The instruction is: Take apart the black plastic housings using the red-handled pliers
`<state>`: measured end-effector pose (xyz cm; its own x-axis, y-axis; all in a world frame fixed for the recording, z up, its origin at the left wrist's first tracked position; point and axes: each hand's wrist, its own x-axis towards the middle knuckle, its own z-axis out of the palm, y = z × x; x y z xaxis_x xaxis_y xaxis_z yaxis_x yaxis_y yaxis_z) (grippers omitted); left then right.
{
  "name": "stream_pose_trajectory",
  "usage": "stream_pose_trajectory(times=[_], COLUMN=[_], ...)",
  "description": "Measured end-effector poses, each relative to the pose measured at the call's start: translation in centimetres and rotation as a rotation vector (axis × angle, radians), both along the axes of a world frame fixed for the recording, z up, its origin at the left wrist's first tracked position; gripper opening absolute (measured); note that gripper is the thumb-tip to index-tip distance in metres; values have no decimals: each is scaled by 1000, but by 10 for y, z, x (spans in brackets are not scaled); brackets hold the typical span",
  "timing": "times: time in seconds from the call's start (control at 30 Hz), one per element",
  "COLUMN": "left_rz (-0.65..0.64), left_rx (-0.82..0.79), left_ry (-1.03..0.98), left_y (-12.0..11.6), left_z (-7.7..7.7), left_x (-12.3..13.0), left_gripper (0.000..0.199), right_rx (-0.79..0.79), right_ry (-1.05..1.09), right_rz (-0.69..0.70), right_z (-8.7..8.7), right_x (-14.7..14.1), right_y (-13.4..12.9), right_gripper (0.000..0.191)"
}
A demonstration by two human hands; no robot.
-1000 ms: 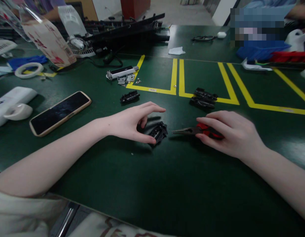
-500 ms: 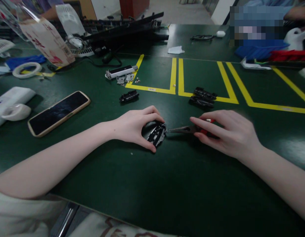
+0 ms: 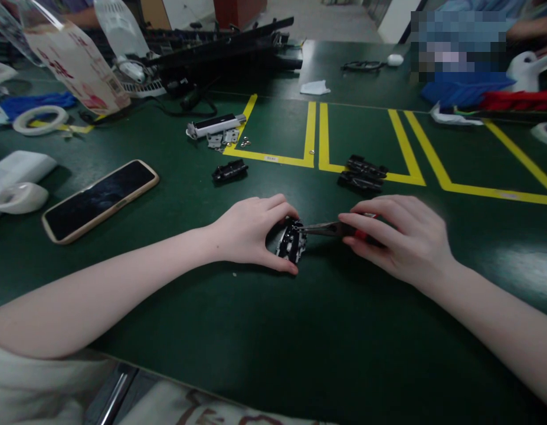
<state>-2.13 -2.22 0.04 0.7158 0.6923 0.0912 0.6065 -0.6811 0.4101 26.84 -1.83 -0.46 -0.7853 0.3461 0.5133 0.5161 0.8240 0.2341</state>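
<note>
My left hand (image 3: 259,233) grips a small black plastic part with silvery metal pieces (image 3: 291,243) between thumb and fingers, against the green table (image 3: 273,330). In my right hand (image 3: 401,236) is a pair of needle-nose pliers (image 3: 328,228) with red on the handles. The pliers' jaws reach the upper right of the held part; whether they pinch a tiny piece cannot be made out. Beyond my hands lie a similar black plastic part (image 3: 229,171) and a pair of black parts (image 3: 364,173). Small metal brackets (image 3: 222,139) rest beside a white-and-black bar (image 3: 215,126).
A phone (image 3: 100,200) and a tape roll (image 3: 20,198) lie to the left. Yellow tape lines (image 3: 370,173) mark areas of the table. Long black parts (image 3: 224,59) are piled at the back. Another person's arm (image 3: 532,28) shows at the far right, by a blue bin (image 3: 468,88).
My left hand has shifted slightly right and turned the black part more upright. The pliers' tips have moved from the part's right edge to over its upper end.
</note>
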Motion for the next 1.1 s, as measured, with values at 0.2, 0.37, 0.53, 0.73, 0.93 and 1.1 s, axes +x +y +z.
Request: stream_pose_trajectory(times=[0.2, 0.37, 0.53, 0.73, 0.93, 1.1], left_rz=[60, 60, 60, 53, 52, 54], left_rx=[36, 28, 40, 31, -55, -94], left_ry=[0, 1, 4, -43, -109, -110], left_y=[-7, -7, -7, -8, -7, -6], left_z=[-1, -1, -1, 0, 0, 0], left_x=[7, 7, 7, 7, 5, 6], left_gripper=[76, 77, 78, 78, 76, 77], right_rx=[-14, -37, -22, -26, -19, -45], right_ry=[30, 28, 22, 33, 75, 72], right_rz=[2, -32, -50, -48, -62, -84], right_z=[-1, -1, -1, -1, -2, -3], right_x=[-4, -6, -5, -4, -1, -2], right_y=[1, 1, 0, -1, -3, -4], right_gripper=[22, 25, 32, 30, 32, 31])
